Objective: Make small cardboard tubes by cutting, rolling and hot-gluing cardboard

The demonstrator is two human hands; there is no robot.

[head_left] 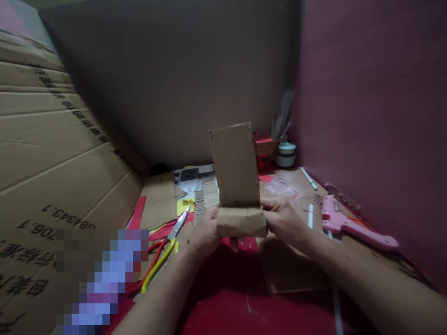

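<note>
A cardboard piece (pixel 236 170) stands upright in the middle of the view, with a folded, rounded cardboard strip (pixel 240 222) across its lower end. My left hand (pixel 206 231) grips the left end of that strip, while my right hand (pixel 284 218) holds its right end, fingers closed. Red material shows just below the strip. To the left of my left hand lie open scissors (pixel 166 249) with one red and one yellow handle. A pink glue gun (pixel 354 223) rests on its side to the right of my right hand.
A large printed cardboard sheet (pixel 52 177) leans at the left. At the back stand a pale green lidded pot (pixel 285 154) and a red box (pixel 264 153). White sticks (pixel 308 178), paper scraps (pixel 185 206) and a flat cardboard sheet (pixel 293 270) lie on the table.
</note>
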